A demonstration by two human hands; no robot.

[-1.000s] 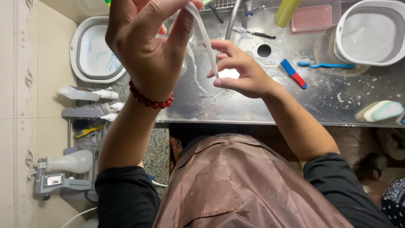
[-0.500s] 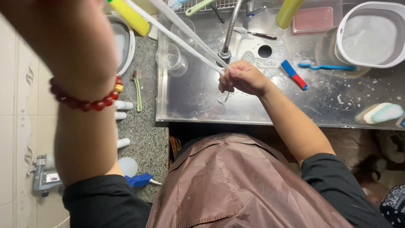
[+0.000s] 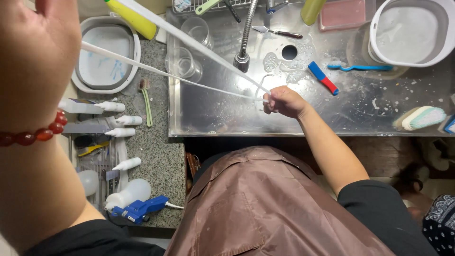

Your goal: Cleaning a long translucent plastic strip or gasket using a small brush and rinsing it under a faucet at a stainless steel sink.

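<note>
Left hand (image 3: 33, 52) now lifted closer to camera, upper left of frame, fingers out of view, cannot tell grip. Clear tube (image 3: 189, 64) pulled longer, straighter than second ago. Right hand (image 3: 284, 101) stays mid-frame over sink (image 3: 379, 118), fingers pinched on tube loop.

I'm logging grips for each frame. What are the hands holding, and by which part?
A clear flexible tube, stretched taut: right hand pinches its looped lower end, left hand holds the upper part.

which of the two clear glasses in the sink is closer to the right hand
The lower glass, by the sink's left wall. It sits nearer the right hand than the upper glass toward the back.
</note>
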